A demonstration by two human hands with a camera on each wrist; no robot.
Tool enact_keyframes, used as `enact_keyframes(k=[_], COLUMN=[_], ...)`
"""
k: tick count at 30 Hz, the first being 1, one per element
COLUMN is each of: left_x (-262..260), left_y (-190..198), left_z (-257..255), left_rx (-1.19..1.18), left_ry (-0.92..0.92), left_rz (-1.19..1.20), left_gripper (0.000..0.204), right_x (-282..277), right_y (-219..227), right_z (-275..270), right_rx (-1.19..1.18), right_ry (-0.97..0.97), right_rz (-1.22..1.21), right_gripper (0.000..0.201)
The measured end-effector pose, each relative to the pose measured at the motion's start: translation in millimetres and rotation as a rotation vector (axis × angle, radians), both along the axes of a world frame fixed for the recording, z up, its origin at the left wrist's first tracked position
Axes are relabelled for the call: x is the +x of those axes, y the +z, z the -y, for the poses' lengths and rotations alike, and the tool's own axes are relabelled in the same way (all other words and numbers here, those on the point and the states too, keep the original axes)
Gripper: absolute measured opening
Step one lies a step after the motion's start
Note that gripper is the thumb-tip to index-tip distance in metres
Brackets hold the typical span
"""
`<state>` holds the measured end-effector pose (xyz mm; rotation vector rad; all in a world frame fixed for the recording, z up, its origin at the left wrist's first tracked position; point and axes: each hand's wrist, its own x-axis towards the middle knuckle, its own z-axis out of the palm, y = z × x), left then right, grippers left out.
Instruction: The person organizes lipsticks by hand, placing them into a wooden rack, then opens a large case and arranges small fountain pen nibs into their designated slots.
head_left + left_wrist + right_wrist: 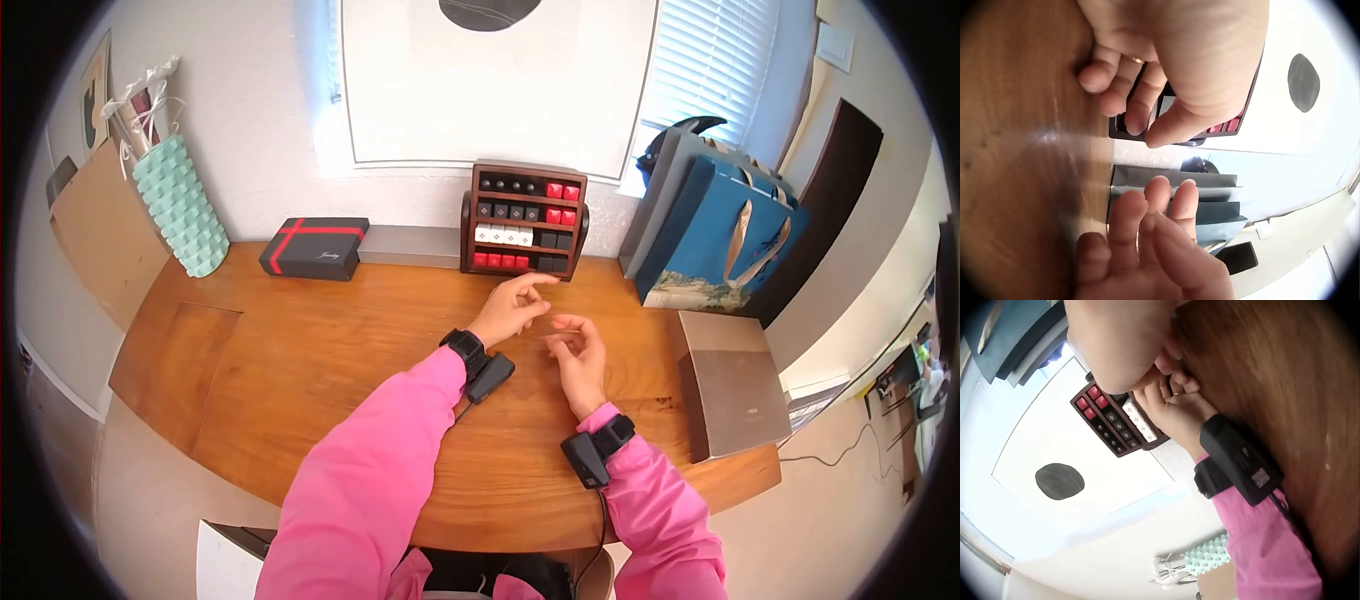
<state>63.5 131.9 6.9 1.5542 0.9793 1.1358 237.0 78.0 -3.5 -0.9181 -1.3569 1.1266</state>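
My left hand (508, 310) hovers over the wooden table just in front of a dark wooden rack (467, 235), its fingers loosely bent and nothing in them. In the left wrist view a ring shows on one finger, and the hand covers much of the rack. My right hand (582, 365) is to the right and nearer to me, palm turned inward, fingers bent and apart with no object between them. On the rack's shelves sit rows of small red cubes (562, 191), white cubes (504, 235) and black cubes (508, 212), plus small black balls (508, 186).
Left of the rack is a black gift box (315, 250) with red ribbon, beside a long grey box (410, 246). A mint-green vase (181, 205) stands at the far left. On the right are a blue paper bag (700, 230) and a brown box (735, 400) on the table (330, 390).
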Motion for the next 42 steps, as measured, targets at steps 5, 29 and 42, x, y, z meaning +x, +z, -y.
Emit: enact_keyframes(k=[5, 29, 42], left_x=[-10.5, -96.8, -96.6], left_y=[-0.1, 2.2, -10.5], left_z=[40.1, 129.1, 130.1], left_rx=[-0.099, -0.148, 0.083], left_ry=[0.002, 0.011, 0.259], left_rz=[0.093, -0.062, 0.109], left_gripper=[0.032, 0.019, 0.049], right_x=[16.8, 350.4, 79.3], right_y=[-17.2, 42.2, 42.1], right_z=[-9.5, 51.1, 98.8], right_rx=[0.257, -0.264, 0.126], right_ry=[-0.089, -0.806, -0.165], right_rz=[0.13, 1.236, 0.936], right_gripper=[0.033, 0.095, 0.08])
